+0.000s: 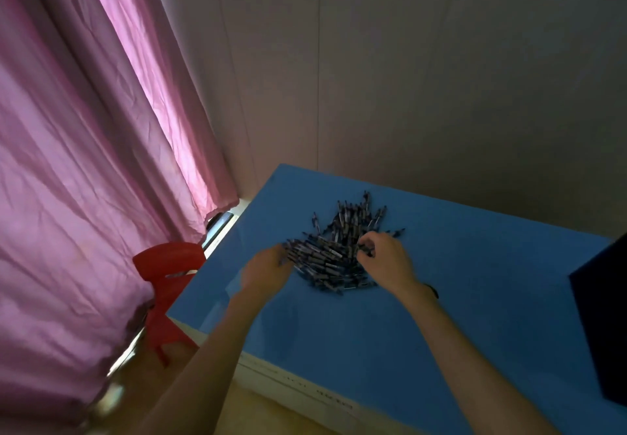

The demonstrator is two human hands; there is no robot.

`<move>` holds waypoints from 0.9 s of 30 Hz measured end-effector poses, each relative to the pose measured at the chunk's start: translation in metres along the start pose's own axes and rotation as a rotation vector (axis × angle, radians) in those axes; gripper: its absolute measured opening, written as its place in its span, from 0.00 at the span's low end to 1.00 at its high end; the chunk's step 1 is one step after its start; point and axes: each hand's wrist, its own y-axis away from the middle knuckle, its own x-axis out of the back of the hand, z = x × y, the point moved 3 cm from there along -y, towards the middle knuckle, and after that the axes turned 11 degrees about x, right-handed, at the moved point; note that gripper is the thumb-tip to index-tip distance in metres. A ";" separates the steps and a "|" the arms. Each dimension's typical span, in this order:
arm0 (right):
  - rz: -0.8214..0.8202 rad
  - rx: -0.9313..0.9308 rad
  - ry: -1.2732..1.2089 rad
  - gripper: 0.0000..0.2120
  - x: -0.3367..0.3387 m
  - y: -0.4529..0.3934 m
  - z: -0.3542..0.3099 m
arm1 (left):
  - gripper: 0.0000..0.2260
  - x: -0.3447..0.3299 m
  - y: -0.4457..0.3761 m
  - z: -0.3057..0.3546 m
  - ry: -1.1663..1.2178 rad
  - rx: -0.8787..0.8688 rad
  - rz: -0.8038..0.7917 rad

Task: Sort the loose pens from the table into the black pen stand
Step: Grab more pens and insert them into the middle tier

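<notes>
A heap of dark loose pens (339, 241) lies on the blue table (441, 298). My left hand (268, 270) is at the heap's left edge, its fingers curled in among the pens; the image is blurred there. At the heap's right side, my right hand (385, 258) has its fingers curled, pinching pens. A large black object (602, 326) at the right edge of the table may be the pen stand; only part of it shows.
A red plastic chair (166, 285) stands left of the table, beside a pink curtain (84, 163). A plain wall (407, 78) runs behind the table. The table's near edge (288, 380) is white.
</notes>
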 end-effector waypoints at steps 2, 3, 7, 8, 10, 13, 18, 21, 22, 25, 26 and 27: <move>0.001 -0.019 -0.001 0.11 -0.008 -0.003 0.001 | 0.09 -0.008 -0.006 -0.007 0.024 0.074 -0.061; -0.004 -0.024 0.000 0.10 -0.012 -0.003 0.002 | 0.08 -0.013 -0.009 -0.010 0.033 0.108 -0.090; -0.029 -0.078 -0.014 0.10 -0.028 -0.006 0.003 | 0.09 -0.034 -0.025 -0.018 0.107 0.222 -0.205; -0.027 -0.090 -0.015 0.09 -0.031 -0.007 0.004 | 0.11 -0.040 -0.029 -0.019 0.163 0.247 -0.236; -0.006 -0.117 -0.016 0.08 -0.035 -0.006 0.005 | 0.16 -0.055 -0.035 -0.021 0.308 0.295 -0.306; 0.028 -0.165 -0.034 0.09 -0.041 -0.001 0.007 | 0.18 -0.072 -0.033 -0.018 0.439 0.350 -0.432; 0.042 -0.216 -0.026 0.08 -0.048 0.012 0.010 | 0.21 -0.088 -0.031 -0.013 0.507 0.353 -0.455; 0.058 -0.243 -0.050 0.08 -0.049 0.020 0.015 | 0.20 -0.089 -0.029 -0.008 0.446 0.227 -0.388; 0.064 -0.249 -0.054 0.08 -0.050 0.022 0.016 | 0.19 -0.087 -0.028 -0.006 0.364 0.180 -0.338; 0.078 -0.261 -0.049 0.08 -0.053 0.026 0.019 | 0.21 -0.082 -0.027 0.002 0.044 0.041 -0.184; 0.082 -0.267 -0.049 0.08 -0.053 0.027 0.019 | 0.21 -0.082 -0.027 0.006 -0.026 -0.016 -0.148; 0.081 -0.274 -0.050 0.08 -0.054 0.027 0.020 | 0.22 -0.083 -0.028 0.009 -0.071 -0.076 -0.119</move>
